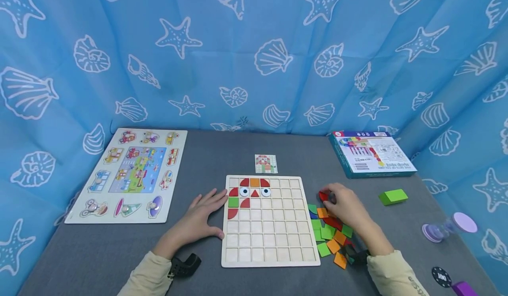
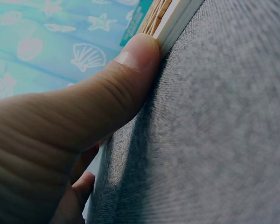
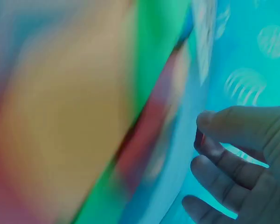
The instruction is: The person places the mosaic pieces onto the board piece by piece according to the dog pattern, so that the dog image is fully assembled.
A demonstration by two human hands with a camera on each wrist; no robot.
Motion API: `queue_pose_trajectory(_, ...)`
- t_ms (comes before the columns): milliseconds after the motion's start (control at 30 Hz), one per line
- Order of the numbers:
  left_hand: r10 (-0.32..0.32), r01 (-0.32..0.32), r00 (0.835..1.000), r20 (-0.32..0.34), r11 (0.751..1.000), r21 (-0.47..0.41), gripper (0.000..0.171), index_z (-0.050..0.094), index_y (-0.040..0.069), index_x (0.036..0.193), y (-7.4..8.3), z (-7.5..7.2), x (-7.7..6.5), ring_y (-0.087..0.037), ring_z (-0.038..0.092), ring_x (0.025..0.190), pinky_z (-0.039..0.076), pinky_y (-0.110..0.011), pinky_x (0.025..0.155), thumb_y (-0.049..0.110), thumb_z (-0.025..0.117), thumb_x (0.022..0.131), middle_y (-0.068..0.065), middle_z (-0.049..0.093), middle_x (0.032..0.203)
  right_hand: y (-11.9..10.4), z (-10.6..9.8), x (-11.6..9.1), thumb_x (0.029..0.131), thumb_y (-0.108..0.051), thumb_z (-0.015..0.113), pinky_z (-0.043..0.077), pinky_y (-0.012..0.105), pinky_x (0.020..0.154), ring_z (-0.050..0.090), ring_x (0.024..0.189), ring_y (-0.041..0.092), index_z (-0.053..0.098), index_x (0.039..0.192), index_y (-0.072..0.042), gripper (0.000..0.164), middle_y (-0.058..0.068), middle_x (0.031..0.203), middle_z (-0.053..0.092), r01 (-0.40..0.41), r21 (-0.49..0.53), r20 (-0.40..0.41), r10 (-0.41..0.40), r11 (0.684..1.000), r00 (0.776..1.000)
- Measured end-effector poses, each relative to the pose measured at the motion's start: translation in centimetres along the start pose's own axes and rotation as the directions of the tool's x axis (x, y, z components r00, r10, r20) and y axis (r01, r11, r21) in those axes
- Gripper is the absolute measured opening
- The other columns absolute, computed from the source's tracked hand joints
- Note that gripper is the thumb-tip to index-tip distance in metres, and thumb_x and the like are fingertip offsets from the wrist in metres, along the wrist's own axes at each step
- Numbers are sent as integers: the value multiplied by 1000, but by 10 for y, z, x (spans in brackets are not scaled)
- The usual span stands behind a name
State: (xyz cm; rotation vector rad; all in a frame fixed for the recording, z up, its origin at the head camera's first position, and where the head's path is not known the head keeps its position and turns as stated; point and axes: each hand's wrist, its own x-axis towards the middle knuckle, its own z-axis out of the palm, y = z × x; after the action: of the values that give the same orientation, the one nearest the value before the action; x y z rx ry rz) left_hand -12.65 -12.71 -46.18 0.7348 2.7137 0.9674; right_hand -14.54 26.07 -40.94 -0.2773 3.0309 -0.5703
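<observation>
The board (image 1: 276,228) looks to me like smooth, pale, matt wood. The tiles (image 1: 323,249) to its right seem painted and smooth; the card (image 1: 265,165) just behind it looks like paper. Beneath it lies rough, woven tablecloth (image 1: 214,159); beyond, a soft cloth curtain (image 1: 222,75).

Curtain (image 1: 222,58): bright blue, printed with white starfish and shells
Tabletop (image 1: 214,155): dark grey
Grid board (image 1: 276,241): pale wood, ruled into squares
Loose tiles (image 1: 327,232): green, orange, red, a touch of blue
Sleeves (image 1: 147,275): beige
</observation>
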Motion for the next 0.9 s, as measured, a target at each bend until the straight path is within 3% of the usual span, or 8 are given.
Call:
queue_pose_trajectory(67, -3, 3, 1000, 0, 1000, -1, 100, 31, 17, 139, -1, 0, 0, -24, 12, 136, 2, -54, 104, 51, 74, 56, 5, 23, 146, -22, 7, 1, 75, -8, 69, 43, 27, 60, 49, 71, 15, 63, 99, -8, 25, 3, 91, 58, 89, 16, -18, -89, 996, 996)
queue_pose_trajectory(167, 3, -3, 1000, -10, 1000, -1, 100, 31, 17, 139, -1, 1, 0, -25, 13, 136, 3, -54, 104, 52, 73, 56, 4, 23, 146, -60, 18, 4, 73, -9, 70, 45, 24, 62, 51, 73, 12, 65, 98, -12, 26, -2, 92, 60, 234, 40, -15, -234, 971, 972)
queue_pose_trajectory(333, 6, -6, 1000, -15, 1000, 11, 99, 32, 17, 139, -3, 2, 0, -25, 13, 135, 3, -54, 104, 52, 74, 56, 4, 24, 146, -116, 38, 11, 73, -14, 72, 49, 24, 72, 55, 82, 10, 68, 98, -14, 25, -5, 93, 63, 412, 35, 59, -413, 911, 909)
queue_pose_trajectory(500, 24, -24, 1000, -12, 1000, 9, 98, 32, 17, 139, -2, 2, 0, -26, 13, 135, 4, -56, 103, 53, 72, 57, 3, 24, 146, -142, 57, 17, 73, -17, 71, 48, 22, 71, 56, 79, 7, 70, 95, -14, 22, -4, 89, 63, 529, -27, 116, -523, 848, 844)
queue_pose_trajectory(600, 29, -29, 999, -14, 1000, 0, 98, 32, 17, 139, -2, 2, 0, -26, 14, 135, 4, -55, 103, 52, 73, 57, 3, 24, 146, -147, 62, 18, 73, -17, 72, 47, 21, 68, 55, 77, 7, 70, 94, -14, 21, -4, 87, 62, 548, -53, 116, -540, 835, 834)
queue_pose_trajectory(900, 32, -31, 999, -33, 999, 10, 98, 34, 16, 138, -3, 1, 0, -25, 15, 135, 5, -55, 103, 51, 74, 56, 3, 25, 145, -150, 69, 22, 73, -17, 72, 48, 21, 69, 56, 78, 7, 70, 93, -16, 21, -4, 88, 61, 545, -75, 93, -539, 835, 837)
